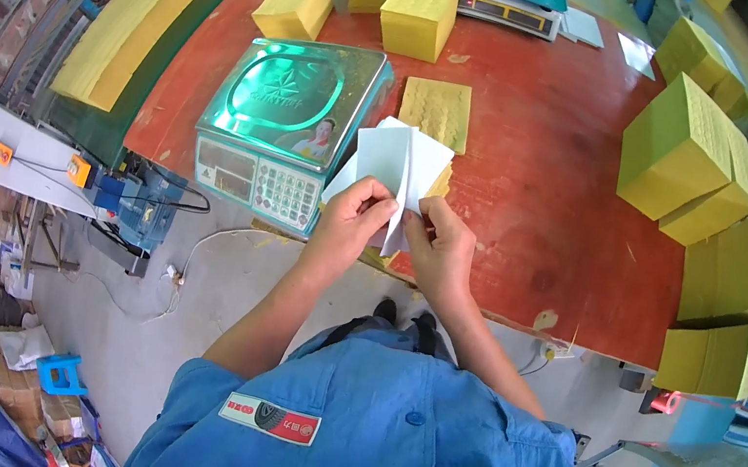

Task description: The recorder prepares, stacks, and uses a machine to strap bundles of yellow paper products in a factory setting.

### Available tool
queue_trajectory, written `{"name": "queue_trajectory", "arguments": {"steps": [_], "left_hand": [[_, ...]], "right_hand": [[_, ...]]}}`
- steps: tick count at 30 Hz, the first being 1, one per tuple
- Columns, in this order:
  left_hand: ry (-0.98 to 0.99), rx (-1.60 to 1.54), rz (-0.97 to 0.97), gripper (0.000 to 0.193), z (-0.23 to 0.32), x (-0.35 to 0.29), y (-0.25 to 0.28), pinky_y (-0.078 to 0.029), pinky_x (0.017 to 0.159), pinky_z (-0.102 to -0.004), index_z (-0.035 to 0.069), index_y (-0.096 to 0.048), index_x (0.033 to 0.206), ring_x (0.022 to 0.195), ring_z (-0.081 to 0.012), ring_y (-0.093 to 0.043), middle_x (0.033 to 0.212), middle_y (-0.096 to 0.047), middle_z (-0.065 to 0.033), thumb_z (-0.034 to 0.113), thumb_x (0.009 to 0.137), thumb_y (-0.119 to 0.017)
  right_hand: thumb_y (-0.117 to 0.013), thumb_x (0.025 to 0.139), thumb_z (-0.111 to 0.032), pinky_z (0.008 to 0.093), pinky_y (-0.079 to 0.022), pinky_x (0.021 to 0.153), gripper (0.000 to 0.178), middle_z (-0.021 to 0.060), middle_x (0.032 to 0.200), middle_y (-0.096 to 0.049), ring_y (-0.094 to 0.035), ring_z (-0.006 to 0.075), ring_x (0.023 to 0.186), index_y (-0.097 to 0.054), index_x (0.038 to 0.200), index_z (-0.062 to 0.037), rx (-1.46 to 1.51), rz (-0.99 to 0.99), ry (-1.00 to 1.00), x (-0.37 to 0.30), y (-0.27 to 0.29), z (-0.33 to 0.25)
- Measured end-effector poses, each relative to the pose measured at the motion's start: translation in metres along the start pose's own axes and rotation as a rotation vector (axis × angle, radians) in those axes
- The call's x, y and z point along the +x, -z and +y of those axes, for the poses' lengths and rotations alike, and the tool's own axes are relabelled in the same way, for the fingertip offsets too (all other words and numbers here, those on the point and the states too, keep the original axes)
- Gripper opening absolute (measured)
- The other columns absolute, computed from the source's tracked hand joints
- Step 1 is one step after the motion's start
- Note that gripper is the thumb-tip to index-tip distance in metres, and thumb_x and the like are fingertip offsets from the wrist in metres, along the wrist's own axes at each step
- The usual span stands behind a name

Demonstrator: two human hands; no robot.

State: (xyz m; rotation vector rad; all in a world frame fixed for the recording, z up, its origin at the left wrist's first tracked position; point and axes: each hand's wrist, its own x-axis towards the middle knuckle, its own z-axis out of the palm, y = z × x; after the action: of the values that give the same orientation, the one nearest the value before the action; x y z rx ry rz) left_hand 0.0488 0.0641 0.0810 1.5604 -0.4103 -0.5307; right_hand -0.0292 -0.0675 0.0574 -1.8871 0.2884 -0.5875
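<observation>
— Yellow, tall stack of thin ridged sheets (137,26): far left, ten o'clock from the hands. Next?

— Grey-and-white, square-topped weighing scale (288,125) with a shiny, green-tinted plate: ten o'clock, nearer. Then one bare left hand (349,222), thumb and fingers pinching paper at its seven o'clock.

— Paper, described?

— White, flat, straight-edged paper sheets (381,156), more than one, count unclear. Location: raised between both hands, just right of the scale in this view, fanned apart at the top.

— Handling notes?

— Judged light and flexible; probably apt to slide over one another and crease. Hold by the lower edges, thumb against fingers, with mild pressure.

— Beyond the sheets?

— Yellow, rectangular, rough-faced pad (435,113): twelve o'clock, lying on a red, worn-surfaced table (541,182).

— And the right hand (444,245)?

— Bare; thumb and fingers closed on the same sheets, at their five o'clock.

— Last entry?

— Yellow, box-shaped stack (680,151), right side, between two and three o'clock.
</observation>
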Motion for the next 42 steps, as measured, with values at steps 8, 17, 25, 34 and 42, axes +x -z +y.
{"name": "queue_trajectory", "arguments": {"steps": [8, 17, 25, 34, 42], "left_hand": [[0.011, -0.283, -0.220, 0.015, 0.015, -0.006, 0.014, -0.049, 0.072, -0.0255, 0.005, -0.063, 0.096, 0.079, -0.0091, -0.057, 0.088, -0.063, -0.0013, 0.015, 0.090, -0.071], [0.052, -0.342, -0.369, 0.017, 0.008, 0.001, 0.011, -0.047, 0.070, -0.0262, 0.005, -0.063, 0.096, 0.078, -0.0101, -0.057, 0.088, -0.064, -0.0016, 0.016, 0.088, -0.073], [0.093, -0.299, -0.489, 0.016, 0.010, 0.014, -0.030, -0.046, 0.068, -0.0251, 0.006, -0.064, 0.093, 0.074, -0.0099, -0.055, 0.083, -0.063, -0.0014, 0.015, 0.086, -0.074], [0.004, 0.010, -0.620, 0.016, 0.014, 0.024, -0.127, -0.047, 0.076, -0.0254, -0.001, -0.065, 0.100, 0.082, -0.0090, -0.057, 0.092, -0.064, -0.0026, 0.005, 0.088, -0.056], [-0.303, 0.135, -0.905, 0.006, 0.030, 0.015, -0.281, -0.041, 0.067, -0.0235, 0.002, -0.060, 0.089, 0.077, -0.0065, -0.049, 0.085, -0.056, 0.0004, 0.006, 0.094, -0.059]], "right_hand": [[-0.062, 0.091, -0.004, 0.0242, -0.048, 0.060, 0.011, 0.0039, 0.076, -0.062, -0.058, 0.0056, 0.069, -0.061, 0.100, 0.0023, 0.350, 0.045, -0.129, -0.018, -0.004, -0.025], [-0.061, 0.092, -0.005, 0.0227, -0.045, 0.063, 0.008, 0.0008, 0.079, -0.060, -0.054, 0.0044, 0.071, -0.061, 0.097, 0.0010, 0.398, 0.184, -0.156, -0.035, 0.000, -0.036], [-0.062, 0.092, -0.006, 0.0242, -0.045, 0.062, 0.007, 0.0003, 0.075, -0.057, -0.052, 0.0046, 0.070, -0.059, 0.092, 0.0006, 0.456, 0.358, -0.184, -0.049, 0.022, -0.015], [-0.062, 0.085, 0.000, 0.0343, -0.050, 0.064, 0.019, 0.0157, 0.084, -0.060, -0.062, 0.0244, 0.071, -0.060, 0.103, 0.0003, 0.147, 0.556, -0.019, -0.073, 0.100, 0.002], [-0.061, 0.087, 0.000, 0.0336, -0.052, 0.068, 0.017, 0.0138, 0.089, -0.064, -0.065, 0.0237, 0.079, -0.059, 0.104, 0.0004, -0.068, 0.821, -0.085, -0.123, 0.220, 0.015]]}}
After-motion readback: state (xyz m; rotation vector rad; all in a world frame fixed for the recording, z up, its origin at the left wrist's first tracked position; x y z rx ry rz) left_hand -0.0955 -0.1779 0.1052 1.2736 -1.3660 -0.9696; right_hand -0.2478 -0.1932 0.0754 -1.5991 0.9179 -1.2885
